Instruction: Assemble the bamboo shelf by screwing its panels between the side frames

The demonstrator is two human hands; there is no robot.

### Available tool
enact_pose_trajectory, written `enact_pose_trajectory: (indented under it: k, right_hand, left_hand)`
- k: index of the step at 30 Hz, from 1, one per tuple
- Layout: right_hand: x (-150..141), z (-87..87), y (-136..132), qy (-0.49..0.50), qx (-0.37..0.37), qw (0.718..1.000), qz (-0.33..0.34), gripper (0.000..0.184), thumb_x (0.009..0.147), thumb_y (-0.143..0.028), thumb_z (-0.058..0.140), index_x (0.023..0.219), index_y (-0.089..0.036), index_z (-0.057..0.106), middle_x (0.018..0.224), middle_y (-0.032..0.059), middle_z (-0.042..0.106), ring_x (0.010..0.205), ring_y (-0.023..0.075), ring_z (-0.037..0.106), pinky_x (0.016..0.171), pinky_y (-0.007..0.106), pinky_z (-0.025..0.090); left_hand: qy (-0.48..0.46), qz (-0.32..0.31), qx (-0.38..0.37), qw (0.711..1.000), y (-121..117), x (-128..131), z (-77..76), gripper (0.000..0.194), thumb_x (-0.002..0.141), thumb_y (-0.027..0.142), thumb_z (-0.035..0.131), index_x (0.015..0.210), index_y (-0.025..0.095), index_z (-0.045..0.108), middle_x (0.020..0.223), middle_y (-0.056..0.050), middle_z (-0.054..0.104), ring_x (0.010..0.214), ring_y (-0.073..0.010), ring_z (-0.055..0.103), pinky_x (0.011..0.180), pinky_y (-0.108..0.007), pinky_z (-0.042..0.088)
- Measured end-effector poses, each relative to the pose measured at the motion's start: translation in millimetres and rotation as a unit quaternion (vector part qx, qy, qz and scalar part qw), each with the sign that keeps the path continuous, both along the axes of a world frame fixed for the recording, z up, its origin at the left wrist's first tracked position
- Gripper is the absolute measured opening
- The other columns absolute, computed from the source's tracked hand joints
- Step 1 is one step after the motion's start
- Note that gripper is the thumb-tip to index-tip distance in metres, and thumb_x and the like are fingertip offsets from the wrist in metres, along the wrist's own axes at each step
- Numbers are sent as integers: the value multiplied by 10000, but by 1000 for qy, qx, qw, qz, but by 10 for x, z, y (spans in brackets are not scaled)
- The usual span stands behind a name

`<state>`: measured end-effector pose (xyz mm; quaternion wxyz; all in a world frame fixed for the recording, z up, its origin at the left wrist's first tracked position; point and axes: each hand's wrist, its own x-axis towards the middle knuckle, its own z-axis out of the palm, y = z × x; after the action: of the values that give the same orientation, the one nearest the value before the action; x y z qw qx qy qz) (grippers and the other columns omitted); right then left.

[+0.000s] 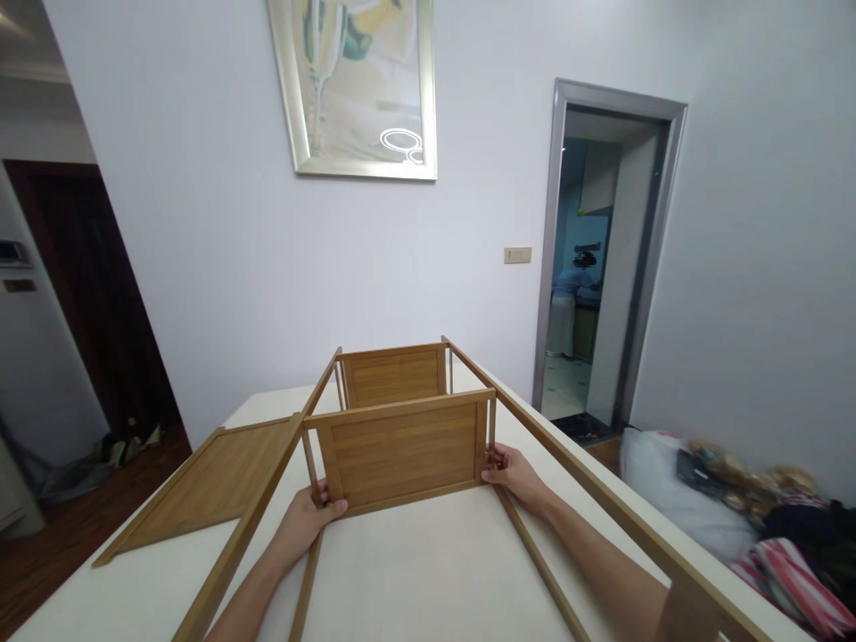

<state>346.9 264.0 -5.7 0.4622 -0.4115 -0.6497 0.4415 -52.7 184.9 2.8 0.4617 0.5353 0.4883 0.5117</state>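
I see a loose wooden panel on a white table, left of a wooden shelf frame. The left hand reaches forward, thumb nearest, clamped on the lower left corner of the frame's upright board; the right hand, wrist angled inward, clamps bent fingers on its lower right corner.

Cool, even light washes the pale wall behind the far edge of the table, with ring-shaped glare on the framed picture; beyond the left edge, the dark door sinks into dimness. The wooden frame looks fairly crisp, while past the right edge the heaped cloth is stretched wide and slightly smeared.
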Motion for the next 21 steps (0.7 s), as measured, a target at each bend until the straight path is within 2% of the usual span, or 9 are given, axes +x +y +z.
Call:
enact_pose_trajectory:
  k: [4, 9, 16, 21]
  right_hand:
    - [0, 6, -7, 9, 1, 1000, 6, 422, 571, -336, 774, 954, -206, 652, 795, -7, 650, 707, 173, 572, 636, 291, 433]
    - [0, 32, -17, 5, 8, 1000, 5, 439, 565, -364, 794, 953, -206, 662, 807, 8, 675, 744, 201, 601, 673, 321, 461]
    - [-14, 29, -40, -11, 2, 1000, -2, 458, 574, -414, 799, 954, -197, 665, 862, 24, 700, 809, 218, 621, 742, 349, 475]
    - [-4, 6, -20, -46, -2, 999, -8, 421, 630, -421, 776, 955, -180, 662, 850, 24, 687, 786, 196, 595, 730, 331, 460]
  left_hand:
    - [-8, -24, 3, 1000, 15, -22, -37, 470, 610, 405, 838, 982, 165, 683, 1021, -98, 748, 994, -303, 686, 911, -399, 527]
    - [-13, -35, -6, 999, 35, -50, -71, 486, 598, 397, 849, 992, 164, 686, 1026, -96, 746, 976, -299, 690, 895, -396, 529]
    - [24, 5, -29, 999, -11, -43, -31, 439, 624, 433, 824, 937, 152, 697, 915, -87, 759, 901, -292, 702, 814, -380, 547]
    - [39, 15, -37, 998, -17, -37, -7, 454, 621, 426, 824, 949, 137, 698, 959, -106, 757, 922, -301, 700, 820, -381, 544]
